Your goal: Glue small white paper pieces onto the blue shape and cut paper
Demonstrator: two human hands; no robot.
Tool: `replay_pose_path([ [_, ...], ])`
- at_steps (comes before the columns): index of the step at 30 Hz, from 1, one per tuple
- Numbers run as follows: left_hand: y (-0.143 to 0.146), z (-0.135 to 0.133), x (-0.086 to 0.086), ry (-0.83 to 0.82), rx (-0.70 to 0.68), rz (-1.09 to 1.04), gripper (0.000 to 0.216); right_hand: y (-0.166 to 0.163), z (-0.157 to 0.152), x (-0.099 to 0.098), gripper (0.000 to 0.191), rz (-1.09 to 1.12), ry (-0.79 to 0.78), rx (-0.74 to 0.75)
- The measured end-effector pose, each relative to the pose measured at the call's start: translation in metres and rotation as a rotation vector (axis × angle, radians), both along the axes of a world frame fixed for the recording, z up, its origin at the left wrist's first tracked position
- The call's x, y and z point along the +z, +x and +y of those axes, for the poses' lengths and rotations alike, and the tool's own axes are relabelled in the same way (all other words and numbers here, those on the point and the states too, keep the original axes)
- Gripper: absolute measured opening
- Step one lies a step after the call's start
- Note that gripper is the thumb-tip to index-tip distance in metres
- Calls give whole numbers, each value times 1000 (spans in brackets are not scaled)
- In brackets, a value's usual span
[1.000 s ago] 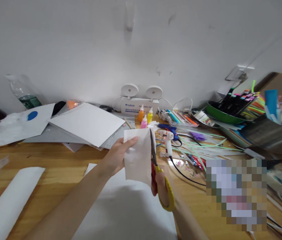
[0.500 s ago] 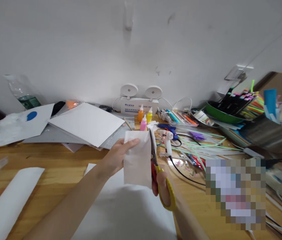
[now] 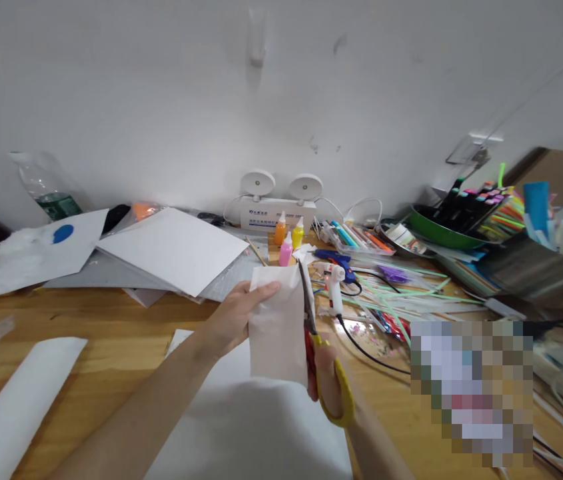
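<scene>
Left hand: closed in a pinch on the small rectangular piece of white paper, thumb on the near face at the upper left edge, remaining fingers behind it. The paper is held upright in the air above the light wooden table, clear of its surface, roughly at the centre of the view.

Right hand: clenched through the loops of the yellow-and-red-handled steel scissors, gripping them firmly. The blades point up and away from the person and lie along the right edge of the paper, in contact with it (they sit close together; whether a gap remains between them cannot be told).

Surroundings: a large white sheet lies flat on the table directly beneath both hands. A white hot-glue gun stands just beyond the scissors' tips, with a black cord trailing from it. Three small paint bottles, orange, yellow and pink, stand behind the paper near the wall. A square white board rests on a stack at left. A green bowl of marker pens sits well apart at right.
</scene>
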State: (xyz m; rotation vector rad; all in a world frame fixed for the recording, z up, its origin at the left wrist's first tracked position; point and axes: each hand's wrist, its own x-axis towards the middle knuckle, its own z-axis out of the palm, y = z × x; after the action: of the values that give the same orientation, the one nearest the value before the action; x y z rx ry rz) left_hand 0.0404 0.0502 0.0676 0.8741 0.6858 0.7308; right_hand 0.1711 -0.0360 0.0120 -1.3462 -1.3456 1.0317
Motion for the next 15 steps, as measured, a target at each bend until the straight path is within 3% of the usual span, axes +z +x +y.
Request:
replay_pose_path([
  [8,0,0,1,-31,-35,45,19,6,1,-20,62,67,77,43],
  [15,-1,0,0,-20,-77,13,19,2,1,-6,61,67,78,-14],
])
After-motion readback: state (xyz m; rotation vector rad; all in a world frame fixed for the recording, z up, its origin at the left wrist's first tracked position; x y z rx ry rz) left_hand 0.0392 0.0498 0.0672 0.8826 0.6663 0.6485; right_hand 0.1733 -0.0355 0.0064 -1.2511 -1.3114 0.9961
